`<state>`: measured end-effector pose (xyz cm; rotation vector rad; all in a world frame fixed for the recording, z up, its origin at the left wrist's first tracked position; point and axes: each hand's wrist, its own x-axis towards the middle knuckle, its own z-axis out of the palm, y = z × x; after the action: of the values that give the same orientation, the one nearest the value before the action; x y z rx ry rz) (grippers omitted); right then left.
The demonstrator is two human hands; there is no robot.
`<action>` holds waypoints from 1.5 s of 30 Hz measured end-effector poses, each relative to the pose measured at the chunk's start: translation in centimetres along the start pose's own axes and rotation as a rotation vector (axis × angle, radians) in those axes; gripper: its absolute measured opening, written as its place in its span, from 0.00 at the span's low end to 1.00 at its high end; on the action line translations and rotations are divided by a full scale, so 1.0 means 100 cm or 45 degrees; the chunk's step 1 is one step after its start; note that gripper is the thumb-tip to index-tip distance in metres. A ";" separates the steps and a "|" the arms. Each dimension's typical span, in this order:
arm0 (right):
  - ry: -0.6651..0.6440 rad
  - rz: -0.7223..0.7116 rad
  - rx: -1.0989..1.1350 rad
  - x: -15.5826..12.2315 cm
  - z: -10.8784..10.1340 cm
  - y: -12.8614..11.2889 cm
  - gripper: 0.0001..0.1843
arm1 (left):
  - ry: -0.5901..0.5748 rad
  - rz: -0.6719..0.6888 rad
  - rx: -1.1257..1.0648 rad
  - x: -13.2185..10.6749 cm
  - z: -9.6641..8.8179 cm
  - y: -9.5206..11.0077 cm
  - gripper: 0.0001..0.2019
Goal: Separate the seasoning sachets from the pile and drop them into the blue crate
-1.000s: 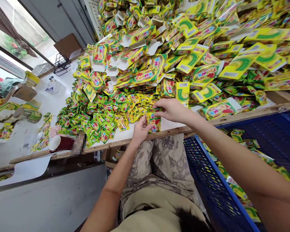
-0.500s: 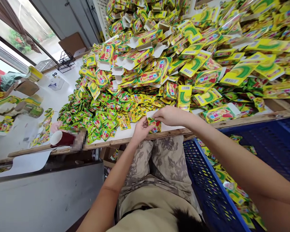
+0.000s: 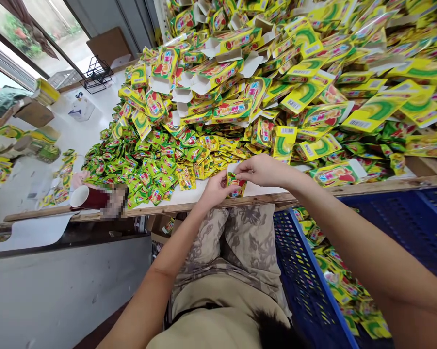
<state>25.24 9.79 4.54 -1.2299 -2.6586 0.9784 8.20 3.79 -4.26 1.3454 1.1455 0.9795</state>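
Low over the table's front edge, my left hand (image 3: 215, 190) is closed round the side of a small printed candy box (image 3: 236, 188). The fingers of my right hand (image 3: 262, 170) are pinched at the box's upper end, by its pale flap. Whether anything sits between those fingertips is hidden. Left of the hands lie heaped green candy sachets (image 3: 145, 177), with yellow sachets (image 3: 221, 154) just beyond. Behind them rises a big pile of yellow and green candy boxes (image 3: 236, 109), several with white flaps open.
A dark red cup (image 3: 90, 198) lies near the wooden table edge (image 3: 167, 209) at left. Blue plastic crates (image 3: 305, 261) with boxes inside stand below on the right. A black wire rack (image 3: 96, 73), a glass jar (image 3: 47, 151) and cardboard boxes (image 3: 34, 112) are farther left.
The view has shifted slightly, so the table and pile sit a little differently in frame. Both hands stay at the same candy box, with the right fingers still at its top.
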 end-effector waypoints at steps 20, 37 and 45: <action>0.129 0.334 0.530 -0.008 0.019 0.005 0.11 | -0.256 -0.028 0.051 0.016 -0.035 -0.001 0.28; 0.082 0.316 0.856 0.002 0.045 0.018 0.13 | -0.415 -0.164 -0.061 0.016 -0.036 0.001 0.26; 0.164 0.376 0.714 0.001 0.035 0.018 0.14 | -0.407 -0.222 -0.208 0.018 -0.039 -0.009 0.28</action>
<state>25.30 8.89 0.68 -1.4856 -1.9299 1.4881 4.72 6.35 -4.90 1.1976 0.9023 0.6873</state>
